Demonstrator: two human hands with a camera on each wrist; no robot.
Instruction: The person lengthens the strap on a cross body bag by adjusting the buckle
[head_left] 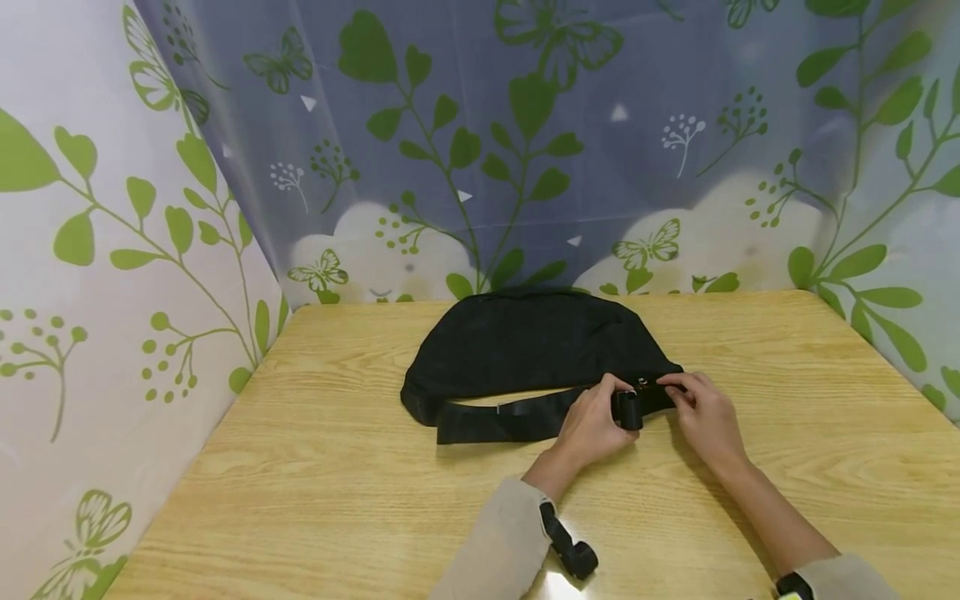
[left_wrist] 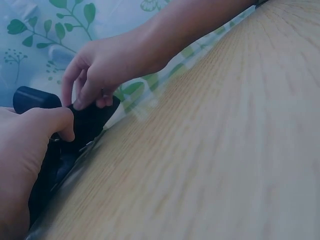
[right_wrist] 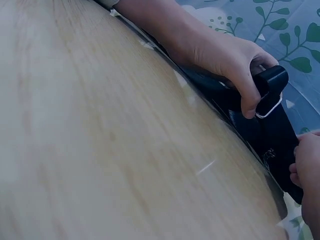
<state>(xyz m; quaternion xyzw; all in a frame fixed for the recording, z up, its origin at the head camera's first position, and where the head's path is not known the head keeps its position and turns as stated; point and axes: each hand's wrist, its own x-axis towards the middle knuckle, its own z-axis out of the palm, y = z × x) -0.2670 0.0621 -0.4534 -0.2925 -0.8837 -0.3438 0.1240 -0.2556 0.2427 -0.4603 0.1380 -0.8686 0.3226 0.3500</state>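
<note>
A black waist bag (head_left: 525,342) lies on the table with its rounded side away from me. Its black strap (head_left: 487,423) runs along the near side, folded at the left end. My left hand (head_left: 592,421) grips the strap by the bag's right end, beside a looped piece of webbing (head_left: 630,410). In the right wrist view, a metal ring (right_wrist: 270,109) shows at that loop. Just to the right, my right hand (head_left: 705,412) pinches the strap where it meets the bag's corner. The fingertips' exact hold is partly hidden.
The bag rests on a light wood-grain table (head_left: 315,500). Behind it and at both sides hang printed cloths (head_left: 450,108) with green leaves and butterflies. A black band (head_left: 558,533) with a dangling end circles my left sleeve.
</note>
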